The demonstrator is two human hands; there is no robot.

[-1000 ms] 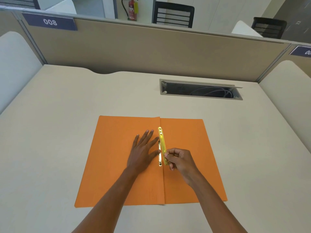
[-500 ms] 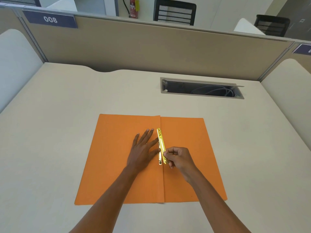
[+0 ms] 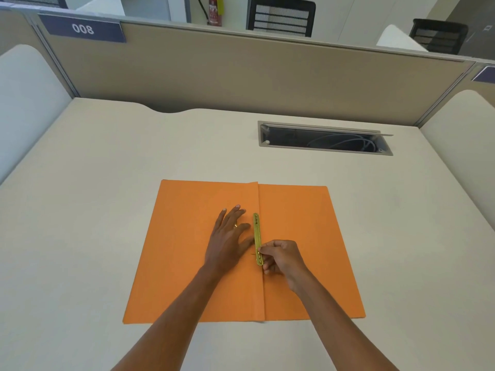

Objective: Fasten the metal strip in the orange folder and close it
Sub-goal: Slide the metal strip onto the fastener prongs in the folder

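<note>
- Head view looks down on a beige desk (image 3: pixel 80 210) inside a partitioned cubicle; the orange folder (image 3: pixel 187 263) lies open and flat close to the desk's near edge, roughly midway between its left and right edges.
- On the partition at the far left corner, a dark blue plate (image 3: pixel 83 28) reads "008"; it looks like a seat number.
- On the folder's left leaf, the left hand (image 3: pixel 227 242) lies flat with fingers spread, holding nothing; it probably pins the cover so the fold stays open and does not slide.
- Along the centre fold, the metal strip (image 3: pixel 257 238) runs lengthwise, away from the person, its far end free.
- At the strip's near end, the right hand (image 3: pixel 281 257) is curled, thumb and fingertips pinched on the strip, seemingly seating it over a prong; the prong itself is too small to confirm.
- Past the folder, toward the desk's far right corner, an open cable slot (image 3: pixel 324 140) shows coiled wires.
- A second plate at the right edge is cut off and unreadable.
- Folder not yet closed.
</note>
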